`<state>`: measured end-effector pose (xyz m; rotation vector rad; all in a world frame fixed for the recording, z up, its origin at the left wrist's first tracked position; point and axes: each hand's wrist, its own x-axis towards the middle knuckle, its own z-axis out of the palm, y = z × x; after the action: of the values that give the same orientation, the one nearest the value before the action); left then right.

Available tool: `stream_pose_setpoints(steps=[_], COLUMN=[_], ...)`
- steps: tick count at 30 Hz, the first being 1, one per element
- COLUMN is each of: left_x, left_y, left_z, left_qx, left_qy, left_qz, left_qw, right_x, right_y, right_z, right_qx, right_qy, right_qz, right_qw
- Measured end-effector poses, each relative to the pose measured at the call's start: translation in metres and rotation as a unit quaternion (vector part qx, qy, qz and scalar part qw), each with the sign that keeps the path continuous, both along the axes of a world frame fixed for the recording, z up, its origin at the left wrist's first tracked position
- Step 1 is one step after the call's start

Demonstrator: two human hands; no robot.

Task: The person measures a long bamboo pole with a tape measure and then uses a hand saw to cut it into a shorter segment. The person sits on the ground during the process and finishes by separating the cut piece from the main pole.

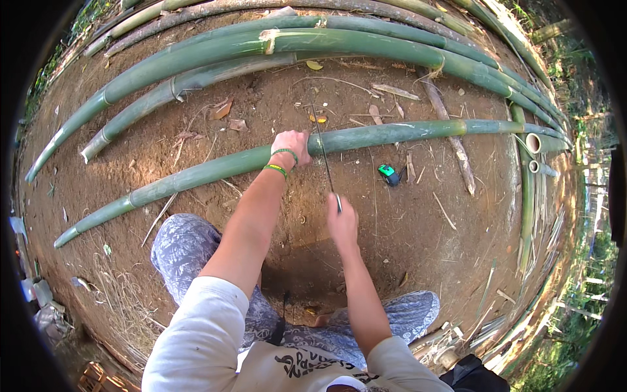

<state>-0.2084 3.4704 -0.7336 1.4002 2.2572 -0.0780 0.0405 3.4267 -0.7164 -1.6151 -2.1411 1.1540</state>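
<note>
A long green bamboo pole (202, 172) lies crosswise in front of me, close to the ground. My left hand (293, 145), with green bands at its wrist, is closed over the pole from above. Just right of it, the thin blade of a hand saw (327, 163) crosses the pole and reaches past its far side. My right hand (343, 225) is wrapped round the saw's handle, on the near side of the pole. How deep the blade sits in the bamboo cannot be made out.
A green and black tape measure (389, 174) lies right of the saw. Beyond are more thick bamboo poles (366, 42). A brown stick (450, 130) passes under the pole. Cut bamboo tubes (534, 144) lie at the right. Dry leaves and slivers dot the dirt.
</note>
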Motion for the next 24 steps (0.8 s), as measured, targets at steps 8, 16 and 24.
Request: stream_pose_setpoints(steps=[8,16,24], left_x=[0.011,0.001,0.006], left_y=[0.009,0.000,0.011], left_z=[0.000,0.003,0.006], left_qx=[0.012,-0.011,-0.005], left_qy=[-0.006,-0.012,-0.004], left_qz=[-0.010,0.004,-0.011], left_qw=[1.000,1.000,1.000], right_x=[-0.031,0.014,-0.031], right_y=[0.035,-0.012,0.026], right_z=[-0.007,0.000,-0.005], right_qx=[0.047,0.005,0.011], right_qy=[0.009,0.003,-0.001], right_qz=[0.004,-0.010,-0.015], right_qw=[0.999,1.000,1.000])
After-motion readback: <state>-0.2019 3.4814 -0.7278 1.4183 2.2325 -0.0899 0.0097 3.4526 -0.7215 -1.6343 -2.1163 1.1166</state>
